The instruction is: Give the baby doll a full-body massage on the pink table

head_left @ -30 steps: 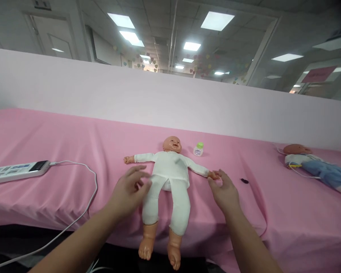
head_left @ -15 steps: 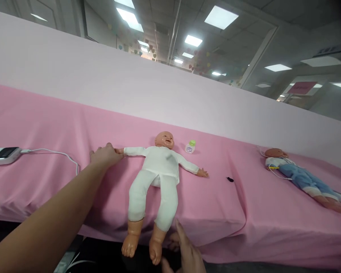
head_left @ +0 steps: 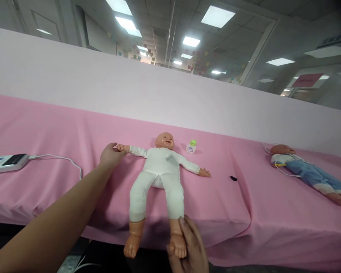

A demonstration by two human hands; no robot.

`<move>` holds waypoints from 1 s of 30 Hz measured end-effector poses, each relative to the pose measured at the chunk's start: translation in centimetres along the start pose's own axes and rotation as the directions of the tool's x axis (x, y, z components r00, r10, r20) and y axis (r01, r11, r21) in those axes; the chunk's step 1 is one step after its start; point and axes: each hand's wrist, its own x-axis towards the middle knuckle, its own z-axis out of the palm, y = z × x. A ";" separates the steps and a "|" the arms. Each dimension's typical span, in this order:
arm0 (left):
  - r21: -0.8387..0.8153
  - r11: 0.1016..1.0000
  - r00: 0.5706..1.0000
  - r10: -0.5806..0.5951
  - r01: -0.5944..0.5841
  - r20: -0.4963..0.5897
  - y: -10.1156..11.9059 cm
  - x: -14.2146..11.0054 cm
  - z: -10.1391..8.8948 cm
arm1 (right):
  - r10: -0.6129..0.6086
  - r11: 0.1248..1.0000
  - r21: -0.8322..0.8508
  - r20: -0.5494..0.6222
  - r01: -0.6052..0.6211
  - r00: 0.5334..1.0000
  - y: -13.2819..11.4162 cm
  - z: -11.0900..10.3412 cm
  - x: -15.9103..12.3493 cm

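A baby doll [head_left: 161, 163] with a white cloth body and limbs lies face up on the pink sheet, arms spread and feet hanging over the front edge. My left hand [head_left: 111, 154] pinches the doll's small fist [head_left: 122, 148] on the left side of the picture. At the front edge my right hand [head_left: 191, 242] wraps around the doll's foot [head_left: 177, 242] on the right, thumb below it and fingers along the ankle. The other foot [head_left: 132, 244] hangs free.
A small bottle [head_left: 191, 146] with a green cap stands near the doll's head. A small black object [head_left: 233, 178] lies to the right. Another doll [head_left: 309, 170] in blue and white, with thin tubing, lies further right. A white device [head_left: 8, 163] with a cable lies left.
My right hand has moved up and closed on the doll's foot, and that leg has shifted right. My left hand now pinches the doll's fist and has moved slightly right with it.
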 end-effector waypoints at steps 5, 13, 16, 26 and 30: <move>-0.245 0.968 0.999 -0.042 0.048 0.029 0.9 -0.5 0.9 | -0.058 0.998 0.005 0.014 0.058 0.998 -0.4 -0.8 2.7; -0.317 0.948 0.998 0.051 -0.040 0.027 5.9 -0.6 4.4 | -0.103 0.993 0.060 0.074 0.098 0.992 -2.2 -1.1 10.2; -0.257 0.937 0.968 0.251 -0.237 0.023 7.5 -2.3 6.1 | -0.009 0.997 0.074 0.043 0.006 0.999 -2.3 0.0 13.2; 0.012 0.773 0.741 0.603 -0.634 0.295 6.6 -6.4 7.2 | 0.120 0.991 0.047 0.074 -0.124 0.990 1.8 4.7 17.7; -0.019 0.756 0.703 0.616 -0.654 0.355 6.5 -6.2 7.2 | 0.137 0.988 0.060 0.055 -0.140 0.989 2.2 5.4 18.2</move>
